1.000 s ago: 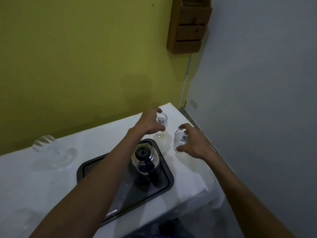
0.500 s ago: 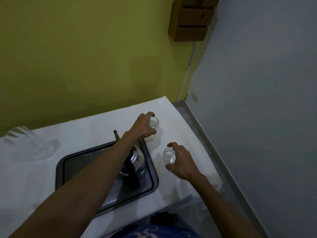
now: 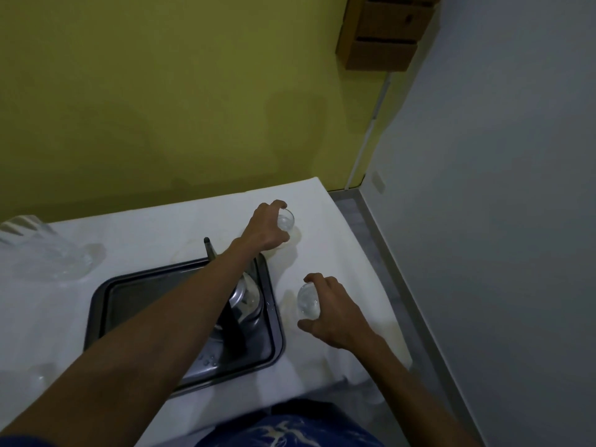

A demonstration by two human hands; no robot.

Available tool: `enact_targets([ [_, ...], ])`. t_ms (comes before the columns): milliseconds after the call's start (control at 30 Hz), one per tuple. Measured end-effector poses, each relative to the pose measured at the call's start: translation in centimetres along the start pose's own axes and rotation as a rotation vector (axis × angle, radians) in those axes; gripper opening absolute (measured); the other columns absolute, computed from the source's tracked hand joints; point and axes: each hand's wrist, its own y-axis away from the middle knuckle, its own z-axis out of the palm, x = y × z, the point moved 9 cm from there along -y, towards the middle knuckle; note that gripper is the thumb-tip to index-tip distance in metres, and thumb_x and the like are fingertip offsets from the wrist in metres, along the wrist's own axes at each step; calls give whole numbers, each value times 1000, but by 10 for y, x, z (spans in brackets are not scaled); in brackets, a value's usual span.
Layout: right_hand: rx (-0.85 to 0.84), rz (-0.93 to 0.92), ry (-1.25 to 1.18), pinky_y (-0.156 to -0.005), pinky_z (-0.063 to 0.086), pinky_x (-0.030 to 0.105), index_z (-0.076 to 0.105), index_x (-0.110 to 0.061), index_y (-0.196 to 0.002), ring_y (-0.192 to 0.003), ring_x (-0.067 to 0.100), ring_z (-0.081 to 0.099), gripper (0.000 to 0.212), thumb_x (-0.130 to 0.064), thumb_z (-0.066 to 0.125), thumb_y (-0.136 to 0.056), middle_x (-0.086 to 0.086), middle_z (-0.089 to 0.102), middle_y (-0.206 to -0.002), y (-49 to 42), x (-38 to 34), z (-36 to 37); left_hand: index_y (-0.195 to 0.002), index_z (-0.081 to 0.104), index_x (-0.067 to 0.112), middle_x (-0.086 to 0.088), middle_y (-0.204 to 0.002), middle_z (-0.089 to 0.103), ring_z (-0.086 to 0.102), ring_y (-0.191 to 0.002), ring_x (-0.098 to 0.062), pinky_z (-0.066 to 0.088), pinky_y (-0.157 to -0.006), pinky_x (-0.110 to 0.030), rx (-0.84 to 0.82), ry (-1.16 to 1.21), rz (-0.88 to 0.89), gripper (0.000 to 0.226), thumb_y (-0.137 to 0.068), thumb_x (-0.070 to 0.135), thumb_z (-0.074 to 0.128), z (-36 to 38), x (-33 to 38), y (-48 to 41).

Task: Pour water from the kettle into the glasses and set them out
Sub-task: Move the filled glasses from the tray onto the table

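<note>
Two small clear glasses stand on the white-covered counter (image 3: pixel 322 201), each with a hand closed around it. The left hand (image 3: pixel 265 228) reaches across the tray and grips the far glass (image 3: pixel 285 220) from its left side, fingers curled over the rim, near the counter's back right corner. The right hand (image 3: pixel 332 312) wraps the near glass (image 3: pixel 308 300) from the right, thumb in front and fingers behind, closer to the front edge. Both glasses sit on the counter to the right of the dark tray (image 3: pixel 100 304), the far one just beyond its back right corner, the near one beside its right rim. The metal kettle (image 3: pixel 245 296) stands in the tray's right part, partly hidden under the left forearm, between the two glasses and to their left. A clear plastic container (image 3: pixel 42 253) lies at the counter's far left, well apart from the hands.
</note>
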Motion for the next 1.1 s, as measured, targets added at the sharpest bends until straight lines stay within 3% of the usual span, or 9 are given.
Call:
enact_targets([
  [367, 20, -51, -4, -89, 54, 42, 41, -24, -135, -115, 22, 52, 69, -35, 76, -76, 2, 50, -130, 1, 0, -2, -134, 49, 18, -15, -131, 51, 47, -124, -32, 42, -89, -34, -5, -23, -45, 78, -62, 14, 78, 1, 7, -17],
  [633, 15, -49, -15, -91, 54, 42, 41, -26, -134, -115, 20, 52, 69, -37, 76, -75, 0, 50, -130, 1, 1, 0, -136, 47, 18, -15, -134, 51, 47, -126, -32, 47, -93, -39, 34, -73, -69, 79, -64, 16, 79, -2, 7, -12],
  [800, -11, -43, -6, -94, 52, 43, 39, -26, -135, -118, 23, 50, 73, -39, 78, -76, 3, 49, -132, 1, -1, 1, -147, 32, 16, -16, -146, 38, 33, -137, -31, 37, -104, -39, 5, -93, -43, 97, -65, 26, 83, -4, 8, -3],
  [900, -48, -26, -45, -97, 50, 41, 38, -27, -136, -121, 23, 49, 81, -50, 81, -71, 3, 48, -134, 2, -2, 1, -151, 23, 12, -15, -152, 31, 28, -142, -29, 32, -108, -38, 23, -75, -28, 106, -66, 31, 83, -11, 11, 11],
  [1100, 18, -67, -50, -109, 40, 40, 38, -22, -147, -132, 25, 42, 91, -57, 78, -74, 6, 45, -145, 6, -29, -17, -143, 41, 12, -8, -147, 43, 38, -137, -23, 31, -109, -31, 181, 2, 55, 83, -72, 27, 80, -53, 24, 74],
])
